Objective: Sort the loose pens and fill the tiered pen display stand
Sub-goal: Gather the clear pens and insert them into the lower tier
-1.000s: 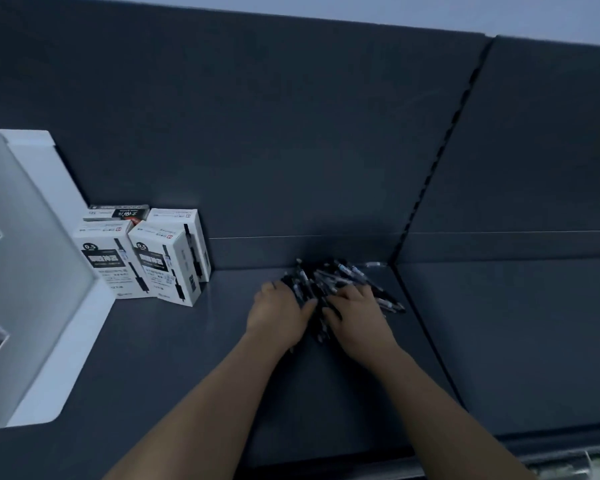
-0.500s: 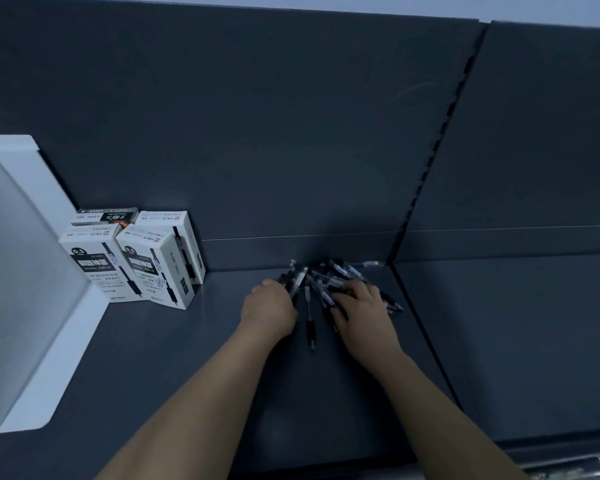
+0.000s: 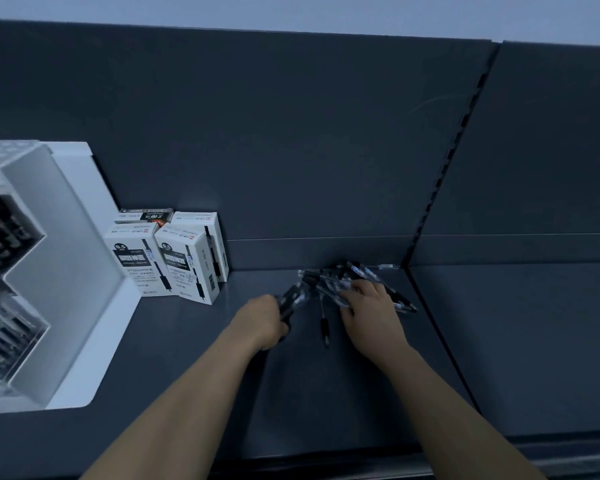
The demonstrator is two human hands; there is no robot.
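Left hand (image 3: 264, 320) grips several black-and-clear plastic pens (image 3: 291, 299); right hand (image 3: 371, 317) lies over the loose pen pile (image 3: 329, 280), grasp not discernible.

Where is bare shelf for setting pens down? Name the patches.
Free: the shelf right of the seam, and the strip between the pen boxes and the left hand gripping pens. Crowded: the pen pile under the right hand.
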